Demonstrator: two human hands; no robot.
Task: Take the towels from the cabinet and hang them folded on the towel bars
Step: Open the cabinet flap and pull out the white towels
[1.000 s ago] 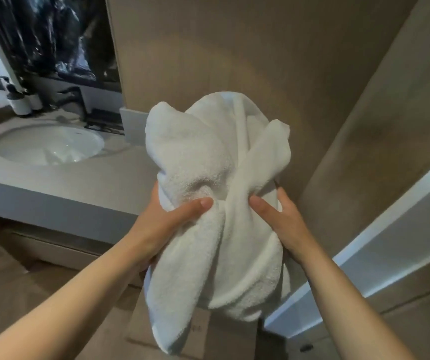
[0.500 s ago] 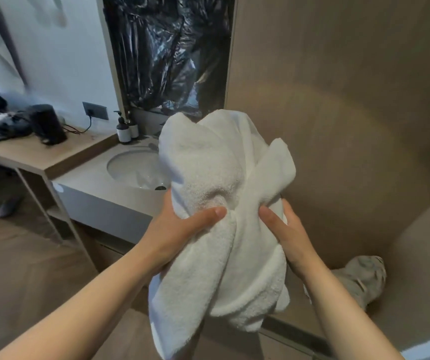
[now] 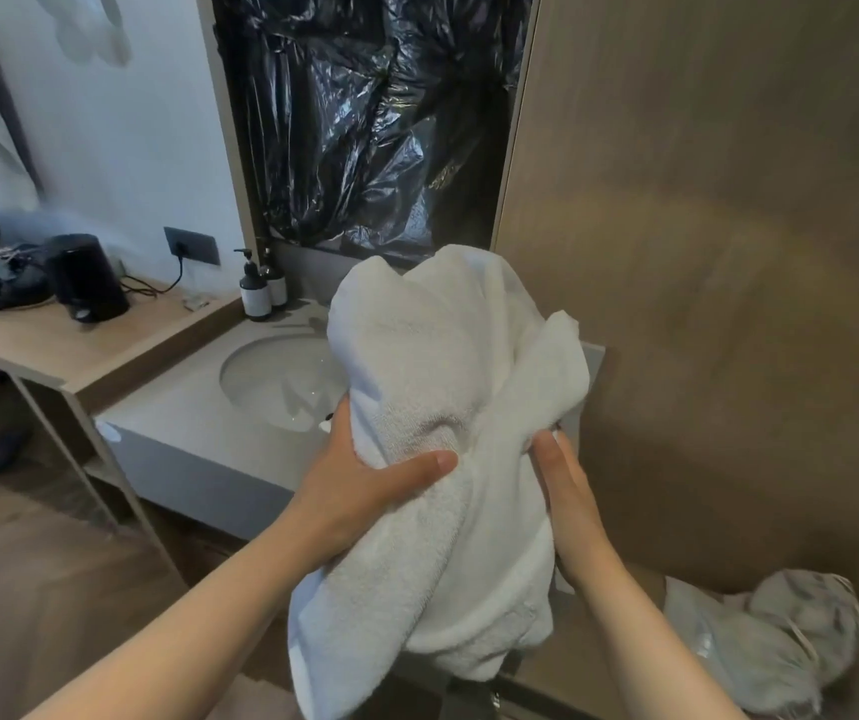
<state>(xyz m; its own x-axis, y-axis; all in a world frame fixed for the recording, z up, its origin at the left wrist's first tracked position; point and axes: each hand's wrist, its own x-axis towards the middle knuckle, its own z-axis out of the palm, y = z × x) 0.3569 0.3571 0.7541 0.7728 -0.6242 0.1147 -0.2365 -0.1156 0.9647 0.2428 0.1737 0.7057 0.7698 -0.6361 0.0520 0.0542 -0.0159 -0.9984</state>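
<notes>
1. Brown wood-look wall panel point(image 3: 703, 252) fills the right side.
2. Black plastic sheeting point(image 3: 375, 122) covers the recess above the basin.
3. White towel point(image 3: 448, 459), bunched, held up in front of grey vanity point(image 3: 193, 439) with sink point(image 3: 271, 381).
4. Left hand point(image 3: 360, 491) clamps towel, thumb across front.
5. Right hand point(image 3: 567, 501) grips its right side.
6. Soap bottles point(image 3: 256, 293) behind sink.

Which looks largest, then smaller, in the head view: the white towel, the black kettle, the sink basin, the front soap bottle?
1. White towel, though it is nearest the camera, which inflates it.
2. Sink basin, partly hidden by the towel.
3. Black kettle.
4. Front soap bottle.
</notes>
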